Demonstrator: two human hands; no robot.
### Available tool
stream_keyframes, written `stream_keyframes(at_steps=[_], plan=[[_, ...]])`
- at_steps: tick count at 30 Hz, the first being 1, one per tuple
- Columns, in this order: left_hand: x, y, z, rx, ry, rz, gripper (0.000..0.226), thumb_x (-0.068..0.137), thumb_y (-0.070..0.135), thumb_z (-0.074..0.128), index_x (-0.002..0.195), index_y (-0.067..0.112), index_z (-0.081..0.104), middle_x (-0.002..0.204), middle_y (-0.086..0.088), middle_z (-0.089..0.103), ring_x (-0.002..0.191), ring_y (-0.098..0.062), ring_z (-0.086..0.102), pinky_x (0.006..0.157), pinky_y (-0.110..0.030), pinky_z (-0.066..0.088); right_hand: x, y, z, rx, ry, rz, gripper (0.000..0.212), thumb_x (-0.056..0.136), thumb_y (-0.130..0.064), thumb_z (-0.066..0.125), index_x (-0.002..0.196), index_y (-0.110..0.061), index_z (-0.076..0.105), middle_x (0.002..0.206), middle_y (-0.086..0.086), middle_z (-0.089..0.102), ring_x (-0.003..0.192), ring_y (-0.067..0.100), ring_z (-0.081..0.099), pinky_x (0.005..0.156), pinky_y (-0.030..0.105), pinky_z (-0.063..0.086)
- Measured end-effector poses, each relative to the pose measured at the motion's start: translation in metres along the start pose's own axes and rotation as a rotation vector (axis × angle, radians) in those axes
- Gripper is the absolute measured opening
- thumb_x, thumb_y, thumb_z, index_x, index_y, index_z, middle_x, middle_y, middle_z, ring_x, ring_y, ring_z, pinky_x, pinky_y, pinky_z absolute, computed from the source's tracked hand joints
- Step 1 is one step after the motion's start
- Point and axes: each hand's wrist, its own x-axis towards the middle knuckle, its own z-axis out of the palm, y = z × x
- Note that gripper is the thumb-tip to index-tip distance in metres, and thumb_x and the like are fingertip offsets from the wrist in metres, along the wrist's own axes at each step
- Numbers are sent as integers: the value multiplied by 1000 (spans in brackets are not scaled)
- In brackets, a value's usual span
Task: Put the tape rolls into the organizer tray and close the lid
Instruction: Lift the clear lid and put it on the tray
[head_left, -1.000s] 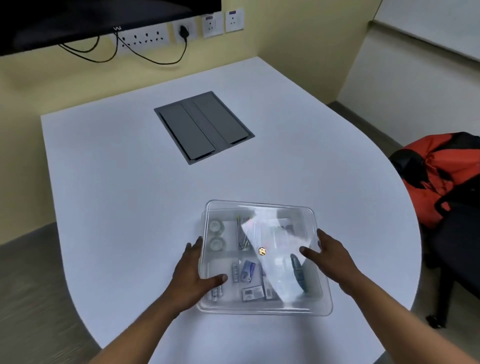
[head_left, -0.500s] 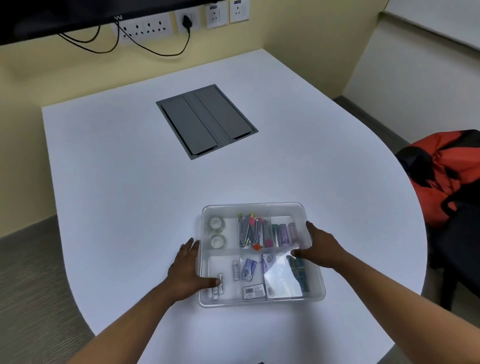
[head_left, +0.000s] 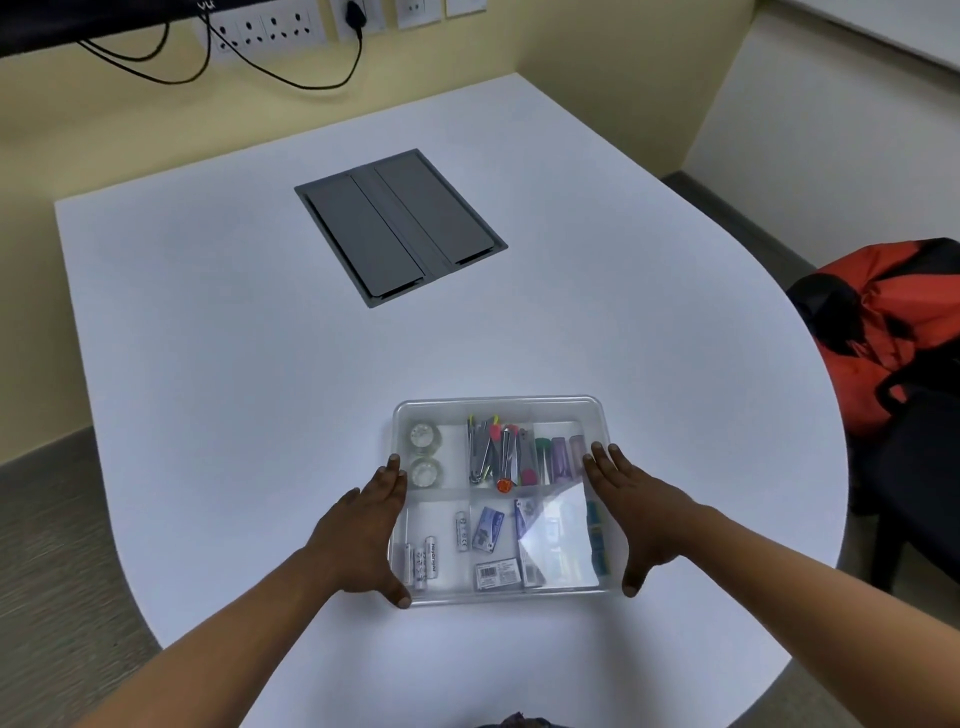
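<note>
I see the clear organizer tray (head_left: 501, 408) near the table's (head_left: 208, 364) near edge, clear lid (head_left: 556, 545) on top. Two tape rolls (head_left: 426, 454) sit in its far-left compartment. Left hand (head_left: 363, 530) and right hand (head_left: 631, 519) lie open, flat against its left and right sides.

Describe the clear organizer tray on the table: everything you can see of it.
The organizer tray is a shallow, roughly square box of clear plastic with rounded corners, lying flat near the front edge of the white table. A clear lid appears to sit on it, catching glare at the front right. Dividers split it into compartments: two tape rolls at back left, batteries at front left, pens and small packets elsewhere. The left hand and right hand press against its two sides.
</note>
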Motion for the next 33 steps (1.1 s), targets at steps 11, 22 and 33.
stream_keyframes(at_steps=[11,22,33], plan=[[17,-5,-13,60,11,-25,154,42,72,79,149,13,-14,153,-2,-32,147,-14,-14,122,-39,6,14,0,-5,-11,44,13,163,41,-66,85,145,-7,-26,155,11,-29,134,23,-34,117,37,7],[38,5,-36,52,120,-101,137,53,66,79,151,8,4,162,-10,-2,149,-22,-2,120,-39,17,28,2,-24,-23,134,83,148,52,-62,83,149,-15,-19,163,7,-7,149,26,-3,118,45,0],[90,-8,-71,92,-1,-158,144,51,52,88,149,5,-6,161,-11,-11,148,-21,-8,118,-38,20,66,14,-63,41,127,132,149,53,-57,87,149,-5,-16,160,11,-19,148,27,-10,121,41,12]])
